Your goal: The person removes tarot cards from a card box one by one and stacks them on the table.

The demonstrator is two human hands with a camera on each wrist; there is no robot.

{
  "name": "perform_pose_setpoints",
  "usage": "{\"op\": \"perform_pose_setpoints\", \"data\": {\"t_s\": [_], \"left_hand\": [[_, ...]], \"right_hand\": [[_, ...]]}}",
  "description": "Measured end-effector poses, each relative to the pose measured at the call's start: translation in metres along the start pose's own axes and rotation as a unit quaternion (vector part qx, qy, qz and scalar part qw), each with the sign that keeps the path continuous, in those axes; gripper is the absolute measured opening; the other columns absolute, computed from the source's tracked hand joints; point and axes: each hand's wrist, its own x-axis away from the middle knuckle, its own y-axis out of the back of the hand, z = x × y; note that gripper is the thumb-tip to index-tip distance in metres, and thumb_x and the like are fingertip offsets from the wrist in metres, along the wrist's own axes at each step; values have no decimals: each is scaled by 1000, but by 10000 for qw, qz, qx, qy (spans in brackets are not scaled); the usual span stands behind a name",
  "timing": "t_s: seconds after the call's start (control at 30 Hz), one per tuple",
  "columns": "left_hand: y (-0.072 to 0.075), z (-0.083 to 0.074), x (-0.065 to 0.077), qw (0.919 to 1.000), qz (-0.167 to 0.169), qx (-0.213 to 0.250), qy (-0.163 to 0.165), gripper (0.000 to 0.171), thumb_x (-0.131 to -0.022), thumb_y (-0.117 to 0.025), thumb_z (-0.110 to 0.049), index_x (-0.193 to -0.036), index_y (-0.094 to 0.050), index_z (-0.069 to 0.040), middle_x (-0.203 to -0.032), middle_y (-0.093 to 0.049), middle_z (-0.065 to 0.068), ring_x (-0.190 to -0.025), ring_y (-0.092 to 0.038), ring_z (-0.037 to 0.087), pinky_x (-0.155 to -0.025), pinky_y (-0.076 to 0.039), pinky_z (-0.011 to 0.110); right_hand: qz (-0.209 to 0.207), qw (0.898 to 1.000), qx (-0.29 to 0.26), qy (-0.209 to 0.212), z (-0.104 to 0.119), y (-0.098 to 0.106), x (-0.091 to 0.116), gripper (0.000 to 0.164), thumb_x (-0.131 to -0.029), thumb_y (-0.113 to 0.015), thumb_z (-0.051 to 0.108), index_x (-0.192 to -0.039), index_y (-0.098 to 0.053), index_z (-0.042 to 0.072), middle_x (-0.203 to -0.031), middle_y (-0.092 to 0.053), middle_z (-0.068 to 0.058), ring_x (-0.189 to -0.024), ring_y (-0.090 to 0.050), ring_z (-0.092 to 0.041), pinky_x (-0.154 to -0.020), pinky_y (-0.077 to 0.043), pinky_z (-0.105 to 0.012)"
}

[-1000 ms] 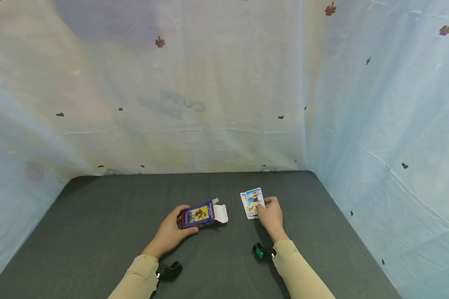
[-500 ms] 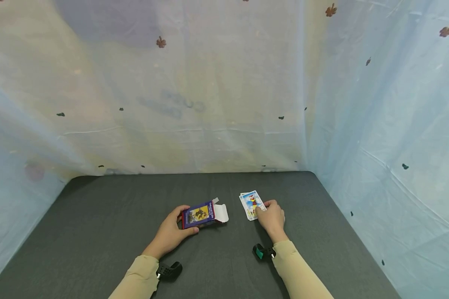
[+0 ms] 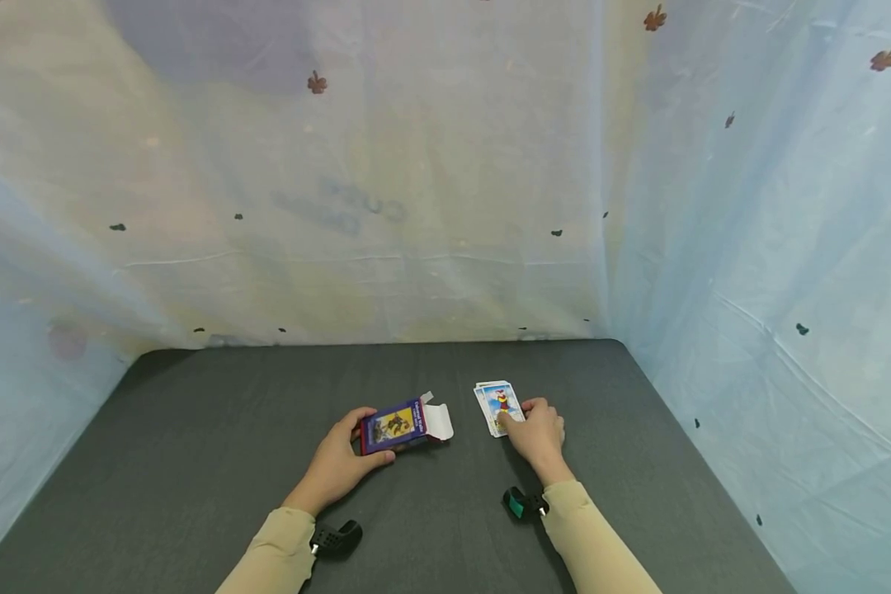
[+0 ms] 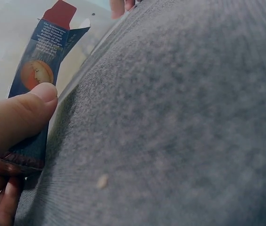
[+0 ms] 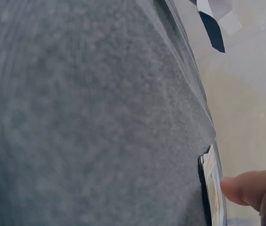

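Note:
My left hand point(image 3: 337, 466) holds a dark blue card box point(image 3: 393, 426) by its sides, thumb along the near edge. The box lies tilted low over the table, its white end flap point(image 3: 438, 423) open towards the right. The left wrist view shows the thumb point(image 4: 45, 92) pressed against the box's narrow printed side point(image 4: 38, 59). My right hand point(image 3: 540, 437) grips a small stack of picture cards point(image 3: 499, 408) at its lower right edge. Its thumb point(image 5: 234, 188) is on the top card, which shows a figure against blue; white edges of other cards stick out on the left.
A dark grey cloth-covered table point(image 3: 230, 412) lies under both hands. Pale plastic sheeting point(image 3: 431, 206) hangs behind it and along both sides. Black straps point(image 3: 337, 540) with the wrist cameras stand out from both sleeves.
The top card has turned and shifted, now lying more squarely over the stack. My right hand has moved slightly towards me, its thumb further left on the card. The left hand and box stay put.

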Motion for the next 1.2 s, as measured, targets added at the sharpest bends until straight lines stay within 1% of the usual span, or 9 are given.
{"op": "perform_pose_setpoints", "data": {"t_s": [0.17, 0.33, 0.43, 0.63, 0.83, 1.07, 1.2], "left_hand": [[0, 1, 1, 10000, 5, -32, 21, 83, -70, -83, -50, -139, -46, -22, -135, -49, 8, -122, -51, 27, -95, -45, 45], [1, 0, 2, 10000, 20, -43, 44, 83, -70, -84, -49, -139, -45, -22, -135, -49, 8, -122, -51, 27, -95, -45, 45], [1, 0, 2, 10000, 24, -33, 54, 83, -70, -84, -49, -139, -45, -22, -136, -49, 8, -122, -50, 27, -96, -44, 46], [1, 1, 1, 9999, -13, -98, 32, 82, -71, -84, -46, -139, -45, -22, -135, -49, 8, -122, -51, 27, -95, -45, 45], [0, 1, 0, 9999, 43, -90, 107, 83, -71, -84, -47, -140, -45, -22, -136, -48, 8, -122, -51, 27, -95, -45, 45], [0, 1, 0, 9999, 30, -82, 72, 83, -71, -84, -48, -139, -45, -23, -136, -48, 9, -122, -51, 28, -95, -45, 46], [0, 1, -1, 10000, 26, -68, 46, 83, -70, -84, -49, -139, -45, -23, -136, -48, 9, -122, -51, 29, -95, -45, 46]], "right_hand": [[137, 9998, 153, -62, 2, -2, 2, 59, -80, -74, 43, -116, -54, 0, -101, -52, -19, -96, -45, -37, -82, -35, -52], [232, 9993, 253, -149, 8, 0, 6, 71, -75, -79, 44, -122, -49, -1, -102, -49, -19, -96, -42, -36, -81, -34, -51], [313, 9988, 316, -218, 10, 2, 9, 75, -75, -79, 45, -125, -46, -1, -103, -48, -19, -96, -41, -36, -82, -33, -51], [314, 9989, 300, -185, 10, 2, 12, 72, -78, -78, 43, -124, -47, -2, -102, -48, -19, -94, -42, -35, -80, -33, -51], [292, 9990, 277, -206, 10, 0, 12, 70, -78, -78, 41, -126, -47, 0, -103, -49, -18, -94, -42, -35, -80, -32, -51], [290, 9993, 176, -142, 16, -2, 10, 76, -76, -79, 44, -127, -46, -1, -103, -47, -19, -97, -42, -36, -82, -33, -53], [314, 9992, 224, -132, 19, -3, 10, 73, -76, -80, 39, -127, -45, 0, -103, -46, -18, -97, -42, -35, -82, -34, -52]]}}
